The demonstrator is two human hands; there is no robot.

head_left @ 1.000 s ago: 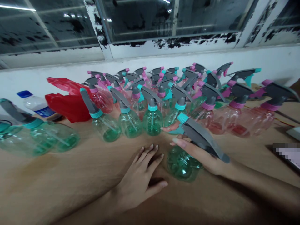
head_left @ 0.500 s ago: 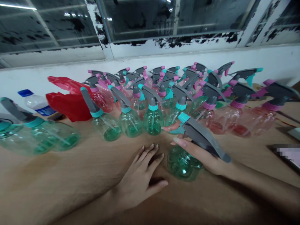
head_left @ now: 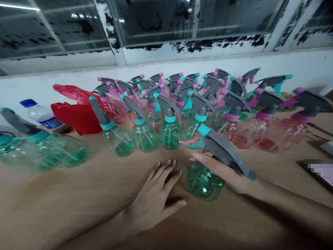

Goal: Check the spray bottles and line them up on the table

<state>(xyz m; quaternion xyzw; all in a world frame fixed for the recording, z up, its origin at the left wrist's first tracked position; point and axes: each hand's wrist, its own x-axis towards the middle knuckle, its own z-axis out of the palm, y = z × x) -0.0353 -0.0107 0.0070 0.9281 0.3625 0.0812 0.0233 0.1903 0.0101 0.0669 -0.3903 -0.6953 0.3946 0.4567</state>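
Observation:
My right hand [head_left: 223,170] is wrapped round the neck of a green spray bottle [head_left: 203,184], just under its grey spray head with a teal nozzle and trigger. The bottle stands on the wooden table [head_left: 104,198], and its neck is hidden by my fingers. To the left of it, my left hand [head_left: 158,198] lies palm down on the table with the fingers spread, holding nothing. Beyond my hands stands a green spray bottle [head_left: 170,135] with a teal collar, with similar green ones on both sides of it.
Several pink spray bottles [head_left: 270,135] stand at the right, with more crowded behind. A red plastic bag [head_left: 78,114] and a blue-capped bottle [head_left: 41,114] lie at the left. Two green bottles [head_left: 59,149] are at the far left. A phone-like device [head_left: 319,173] lies at the right edge.

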